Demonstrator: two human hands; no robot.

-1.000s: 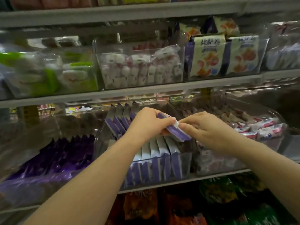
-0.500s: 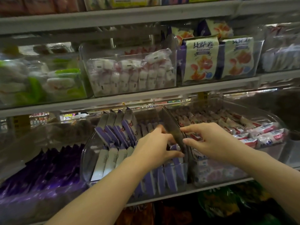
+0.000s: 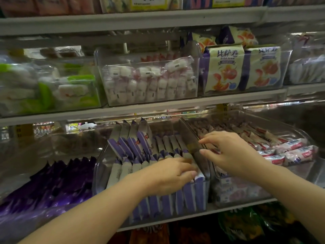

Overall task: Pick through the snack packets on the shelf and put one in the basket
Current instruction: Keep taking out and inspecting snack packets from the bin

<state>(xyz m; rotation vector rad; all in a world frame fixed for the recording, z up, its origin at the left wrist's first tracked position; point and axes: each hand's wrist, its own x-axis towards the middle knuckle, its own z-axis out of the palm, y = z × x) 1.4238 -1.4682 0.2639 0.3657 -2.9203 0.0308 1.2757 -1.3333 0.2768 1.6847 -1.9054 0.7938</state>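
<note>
Left grip (image 3: 167,175): I see it at centre frame, lying palm down on the front row of snack packets (image 3: 190,199). Its fingers point right, towards the bin's right-hand wall. The fingertips are blurred, so I cannot tell whether they pinch a packet or only press on the tops.
Right grip (image 3: 230,152): released, with fingers spread and thumb apart from the forefinger, over the wall between two bins. I see nothing held.
Snack packets: purple and white, standing on edge in rows inside a clear bin (image 3: 100,169) on the shelf (image 3: 228,209). A taller group stands at the back left.
Next bin (image 3: 302,134): right of centre, touching the first and heaped with red-and-white packets (image 3: 295,152).
Lower left of frame: I make out dark purple bags (image 3: 61,180).
Upper right: cream bags (image 3: 225,67) stand upright on the shelf above.
</note>
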